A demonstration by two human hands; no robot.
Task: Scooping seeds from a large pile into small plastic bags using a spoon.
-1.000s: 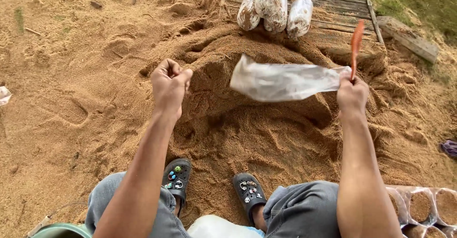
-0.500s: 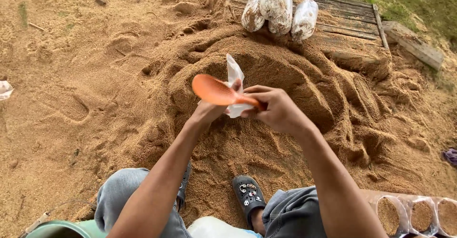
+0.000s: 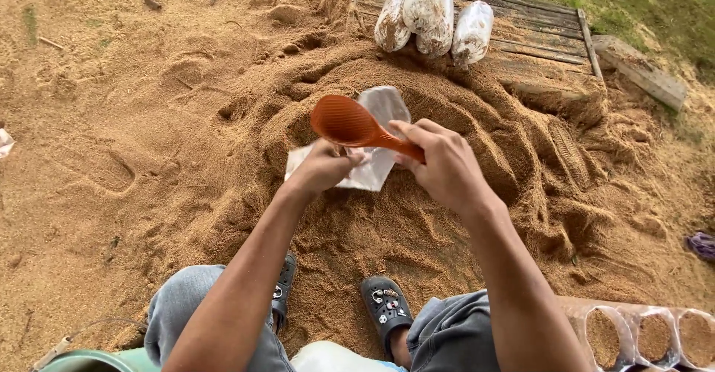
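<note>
My right hand (image 3: pixel 445 165) grips the handle of an orange plastic scoop (image 3: pixel 348 122), whose bowl points left over the sawdust heap (image 3: pixel 447 223). My left hand (image 3: pixel 322 168) pinches a clear empty plastic bag (image 3: pixel 378 108) just under the scoop. Both hands meet at the middle of the view, above the heap. My two dark clogs (image 3: pixel 386 305) rest at the heap's near edge.
Three filled clear bags (image 3: pixel 432 14) lie on a wooden pallet (image 3: pixel 536 33) at the top. Several filled bags (image 3: pixel 640 335) stand at the lower right. A green bucket rim (image 3: pixel 89 360) shows at the lower left. Grass (image 3: pixel 640 0) lies at the top right.
My hands came together from wide apart. The scoop swung from upright at the right to level at the middle, and the bag went from stretched flat to gathered under the scoop.
</note>
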